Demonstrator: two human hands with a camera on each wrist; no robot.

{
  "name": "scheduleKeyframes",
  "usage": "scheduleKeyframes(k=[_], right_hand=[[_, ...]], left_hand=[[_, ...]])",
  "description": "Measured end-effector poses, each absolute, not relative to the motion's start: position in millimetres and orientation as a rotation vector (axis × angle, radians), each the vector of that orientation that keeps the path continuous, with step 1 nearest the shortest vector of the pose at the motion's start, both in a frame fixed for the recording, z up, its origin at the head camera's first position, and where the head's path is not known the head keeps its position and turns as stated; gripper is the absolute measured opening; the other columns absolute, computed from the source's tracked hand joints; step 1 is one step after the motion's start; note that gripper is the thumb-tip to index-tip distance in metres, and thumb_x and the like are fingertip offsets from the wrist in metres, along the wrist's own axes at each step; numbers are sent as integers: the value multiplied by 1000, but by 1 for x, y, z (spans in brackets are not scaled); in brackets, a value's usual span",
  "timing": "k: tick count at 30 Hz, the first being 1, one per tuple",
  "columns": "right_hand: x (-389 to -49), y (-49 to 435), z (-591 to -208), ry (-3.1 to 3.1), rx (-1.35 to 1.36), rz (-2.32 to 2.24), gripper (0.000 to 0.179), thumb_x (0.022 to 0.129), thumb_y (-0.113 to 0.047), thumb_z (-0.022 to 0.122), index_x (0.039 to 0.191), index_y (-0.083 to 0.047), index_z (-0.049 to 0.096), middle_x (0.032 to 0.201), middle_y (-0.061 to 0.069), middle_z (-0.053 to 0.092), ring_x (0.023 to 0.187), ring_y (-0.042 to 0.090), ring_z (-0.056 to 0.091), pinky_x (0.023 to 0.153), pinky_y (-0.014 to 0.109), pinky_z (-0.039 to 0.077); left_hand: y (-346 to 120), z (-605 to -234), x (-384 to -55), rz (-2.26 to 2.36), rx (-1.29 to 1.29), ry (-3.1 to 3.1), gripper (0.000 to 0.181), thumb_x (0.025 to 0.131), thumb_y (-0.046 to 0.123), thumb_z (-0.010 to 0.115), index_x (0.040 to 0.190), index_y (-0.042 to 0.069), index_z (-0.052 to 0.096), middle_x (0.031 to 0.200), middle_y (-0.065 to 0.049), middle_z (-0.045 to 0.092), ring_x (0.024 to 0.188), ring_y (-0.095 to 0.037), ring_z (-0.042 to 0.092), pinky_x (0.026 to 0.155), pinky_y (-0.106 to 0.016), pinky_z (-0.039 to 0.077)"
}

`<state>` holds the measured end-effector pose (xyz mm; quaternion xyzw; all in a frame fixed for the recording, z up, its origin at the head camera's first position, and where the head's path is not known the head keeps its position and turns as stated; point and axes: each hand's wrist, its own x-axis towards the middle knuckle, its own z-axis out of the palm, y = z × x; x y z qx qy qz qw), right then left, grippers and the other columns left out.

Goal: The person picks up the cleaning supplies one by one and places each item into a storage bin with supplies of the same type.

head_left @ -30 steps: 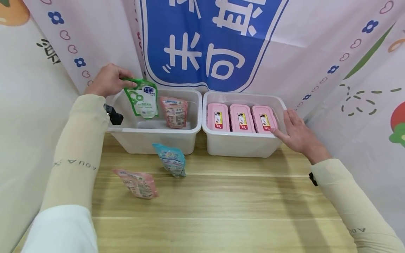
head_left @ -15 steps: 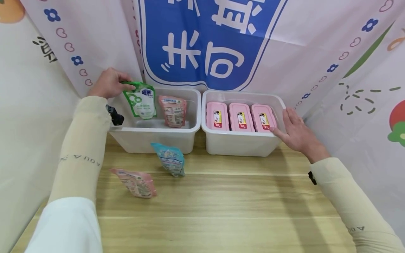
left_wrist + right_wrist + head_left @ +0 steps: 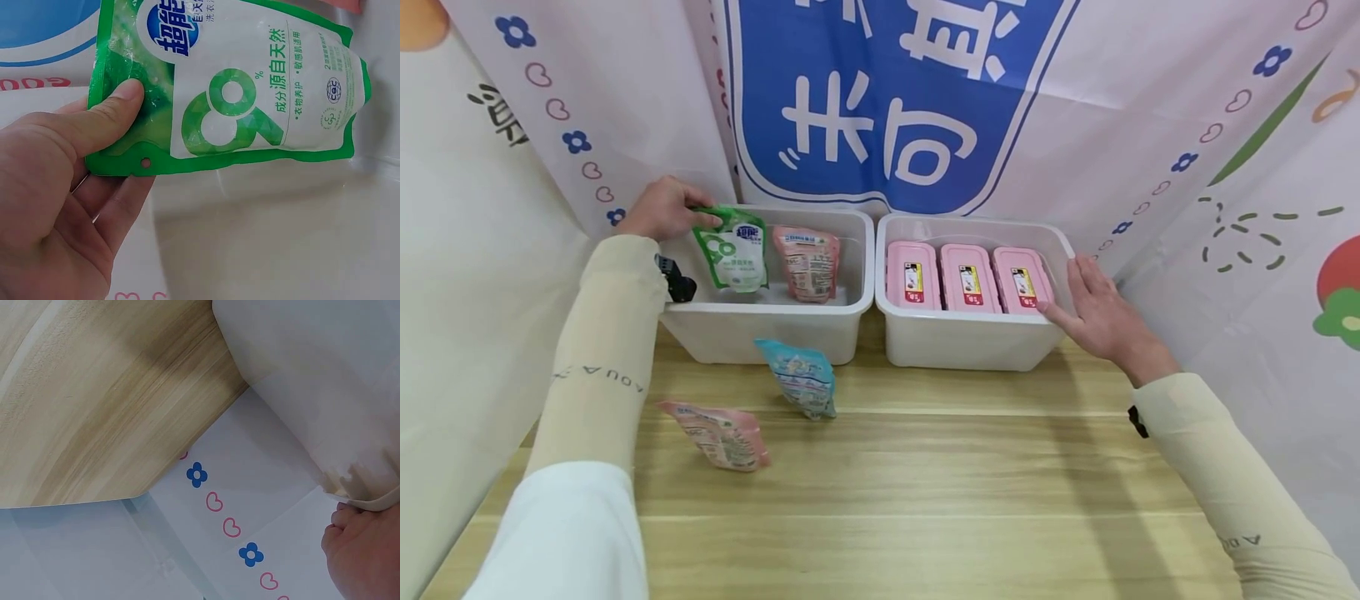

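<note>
My left hand (image 3: 662, 210) pinches the top corner of a green and white laundry detergent pouch (image 3: 739, 254), thumb on its front face. The pouch stands tilted inside the left white bin (image 3: 767, 335), its lower end close to the bin floor. In the left wrist view the thumb lies over the green corner of the detergent pouch (image 3: 244, 94). Beside it in the bin stands a pink pouch (image 3: 811, 267). My right hand (image 3: 1105, 315) rests with straight fingers on the right corner of the other white bin (image 3: 970, 346). That rim also shows next to the knuckles in the right wrist view.
Three pink lidded boxes (image 3: 967, 279) stand in a row in the right bin. On the wooden table (image 3: 925, 483), a blue pouch (image 3: 801, 379) stands before the left bin, and another pink pouch (image 3: 722, 437) sits nearer. A printed cloth (image 3: 865, 100) hangs behind the bins.
My left hand has lowered the green and white detergent pouch further into the left bin, next to the pink one. The right hand stays at the right bin's corner.
</note>
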<state>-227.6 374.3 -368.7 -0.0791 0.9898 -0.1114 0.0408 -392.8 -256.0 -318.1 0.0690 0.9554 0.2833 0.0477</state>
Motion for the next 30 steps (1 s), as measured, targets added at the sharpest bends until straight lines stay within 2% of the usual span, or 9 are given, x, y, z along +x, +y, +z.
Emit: scheduleKeyframes(k=[7,18,30], right_hand=[[-228,374,-367,3033,-244,-336,103,106,-69,32,165,2,-12,175,19,-22,164,43,-14,133,66,1],[-228,374,-369,3029,-237,-337,102,106,-68,34,165,1,-13,175,17,-23,165,42,-15,133,65,0],[-229,374,-371,3034,-240,-344,101,107,-67,34,165,1,-13,176,17,-22,165,42,-14,132,67,1]], left_hand=[[-257,-321,-397,842,184,2892,39,102,22,72,135,1,69,139,-27,66,117,-36,58,91,-41,49],[-256,-329,-404,849,201,2860,36,102,21,72,132,3,71,141,-27,65,122,-37,51,101,-49,48],[-255,-339,-408,857,213,2829,36,103,21,70,133,0,70,141,-28,63,120,-38,51,97,-48,50]])
